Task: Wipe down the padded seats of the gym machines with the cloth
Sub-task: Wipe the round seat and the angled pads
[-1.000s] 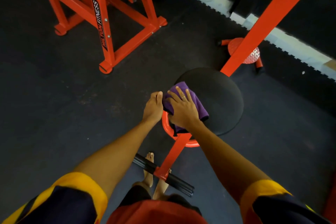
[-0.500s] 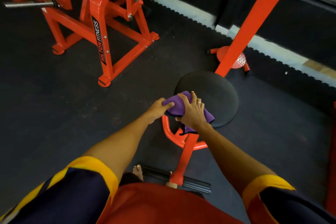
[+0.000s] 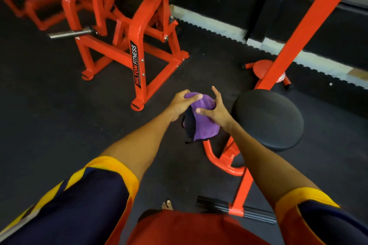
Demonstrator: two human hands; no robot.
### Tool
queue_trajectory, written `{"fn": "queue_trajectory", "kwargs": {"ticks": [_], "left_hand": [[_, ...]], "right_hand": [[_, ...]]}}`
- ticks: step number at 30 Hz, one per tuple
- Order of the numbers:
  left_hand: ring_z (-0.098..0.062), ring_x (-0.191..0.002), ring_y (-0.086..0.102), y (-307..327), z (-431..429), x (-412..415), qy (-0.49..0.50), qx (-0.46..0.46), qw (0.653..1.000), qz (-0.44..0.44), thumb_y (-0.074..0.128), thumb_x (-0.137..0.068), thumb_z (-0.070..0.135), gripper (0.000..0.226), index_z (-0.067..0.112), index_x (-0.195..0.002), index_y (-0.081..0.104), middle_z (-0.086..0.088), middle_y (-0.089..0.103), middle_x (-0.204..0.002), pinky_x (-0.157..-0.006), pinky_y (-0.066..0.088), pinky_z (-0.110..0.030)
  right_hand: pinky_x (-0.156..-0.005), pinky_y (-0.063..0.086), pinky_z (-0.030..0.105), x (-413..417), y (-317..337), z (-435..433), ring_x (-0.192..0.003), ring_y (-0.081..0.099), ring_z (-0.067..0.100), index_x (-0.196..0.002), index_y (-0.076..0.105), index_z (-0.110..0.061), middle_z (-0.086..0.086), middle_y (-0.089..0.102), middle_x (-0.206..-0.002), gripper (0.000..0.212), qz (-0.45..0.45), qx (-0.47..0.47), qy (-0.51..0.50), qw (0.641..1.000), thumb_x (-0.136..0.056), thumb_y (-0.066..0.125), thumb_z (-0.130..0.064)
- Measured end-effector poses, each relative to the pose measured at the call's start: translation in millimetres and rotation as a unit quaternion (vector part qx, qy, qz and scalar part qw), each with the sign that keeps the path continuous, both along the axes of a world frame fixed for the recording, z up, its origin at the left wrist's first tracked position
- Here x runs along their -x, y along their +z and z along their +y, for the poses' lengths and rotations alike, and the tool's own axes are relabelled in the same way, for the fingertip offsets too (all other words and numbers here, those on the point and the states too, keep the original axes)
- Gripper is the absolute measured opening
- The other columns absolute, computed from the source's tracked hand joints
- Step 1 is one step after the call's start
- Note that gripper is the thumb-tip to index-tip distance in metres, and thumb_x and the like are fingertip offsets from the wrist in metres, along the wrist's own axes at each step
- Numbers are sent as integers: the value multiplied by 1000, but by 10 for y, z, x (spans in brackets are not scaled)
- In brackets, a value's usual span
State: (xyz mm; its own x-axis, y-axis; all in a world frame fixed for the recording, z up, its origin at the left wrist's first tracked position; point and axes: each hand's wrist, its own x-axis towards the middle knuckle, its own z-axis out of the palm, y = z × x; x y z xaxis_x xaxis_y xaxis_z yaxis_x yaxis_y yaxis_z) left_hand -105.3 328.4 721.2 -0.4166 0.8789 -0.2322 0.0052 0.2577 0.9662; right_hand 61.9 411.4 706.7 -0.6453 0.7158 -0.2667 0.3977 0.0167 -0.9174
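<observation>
A purple cloth (image 3: 202,123) hangs in the air between my two hands, to the left of the round black padded seat (image 3: 267,119). My left hand (image 3: 182,105) grips the cloth's top edge with curled fingers. From the right, my right hand (image 3: 214,110) holds the cloth with its thumb pressed on the fabric and its fingers spread. The seat sits on an orange frame (image 3: 225,161) with a slanted orange post (image 3: 298,32) rising behind it. Neither hand touches the seat.
A large orange Hilton Fitness machine (image 3: 137,49) stands on the black rubber floor at the upper left, with a steel bar (image 3: 69,34) sticking out. A small orange disc stand (image 3: 262,68) sits by the white floor edge. Black foot grips (image 3: 239,210) lie near my bare foot (image 3: 167,205).
Both hands lifted the cloth off the seat and carried it to the left. The view tilted up and shifted left, so the seat now lies to the right of my hands.
</observation>
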Motion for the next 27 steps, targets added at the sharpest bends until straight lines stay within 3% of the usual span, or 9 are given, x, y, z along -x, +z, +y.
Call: {"fn": "queue_trajectory", "kwargs": {"ticks": [5,8,10,14,19,23,27], "left_hand": [[2,-68,53,229,-32,635,4,-13,999,34,84,-82,27,30,19,-83,55,10,57,-76,-67,46,-19],[-6,-79,56,298,54,935,-39,9,997,61,87,-78,29,34,20,-87,56,7,60,-83,-69,46,-24],[-10,-84,56,302,163,1089,-59,15,995,80,89,-75,29,40,17,-95,57,4,61,-90,-71,47,-26],[-11,-86,56,207,598,1421,-100,16,988,120,89,-75,26,42,16,-99,56,3,60,-95,-76,50,-31],[-9,-85,55,142,1425,1827,-140,18,975,173,82,-84,26,32,21,-99,55,7,57,-93,-75,46,-28],[-11,-84,54,103,2045,2066,-136,23,968,210,77,-87,9,28,16,-101,54,7,55,-91,-79,47,-32],[-17,-90,57,-3,2627,2301,-132,35,964,230,74,-87,1,29,14,-105,55,3,58,-95,-79,48,-30]], "right_hand": [[-93,50,29,554,272,121,-116,57,17,-152,41,-21,1,53,-129,80,48,19,-80,995,-84,84,-25],[-83,55,29,850,306,317,-109,65,25,-125,67,-14,4,67,-117,40,30,-4,-50,998,-87,80,-18],[-79,54,30,975,312,456,-99,66,22,-111,71,-13,3,70,-106,23,27,-13,-47,998,-89,78,-14],[-75,55,25,1205,281,839,-89,64,13,-106,69,-12,-2,68,-98,17,39,-34,-61,997,-90,76,-12],[-81,55,32,1521,215,1594,-93,64,17,-96,68,-21,-1,68,-99,14,28,-47,-85,995,-91,75,-11],[-90,57,38,1704,214,2197,-102,66,22,-100,68,-23,3,69,-108,14,-47,-69,-83,993,-90,76,-16],[-87,55,38,1868,250,2784,-97,62,22,-93,65,-28,5,67,-105,23,-85,-103,-71,989,-85,80,-12]]}}
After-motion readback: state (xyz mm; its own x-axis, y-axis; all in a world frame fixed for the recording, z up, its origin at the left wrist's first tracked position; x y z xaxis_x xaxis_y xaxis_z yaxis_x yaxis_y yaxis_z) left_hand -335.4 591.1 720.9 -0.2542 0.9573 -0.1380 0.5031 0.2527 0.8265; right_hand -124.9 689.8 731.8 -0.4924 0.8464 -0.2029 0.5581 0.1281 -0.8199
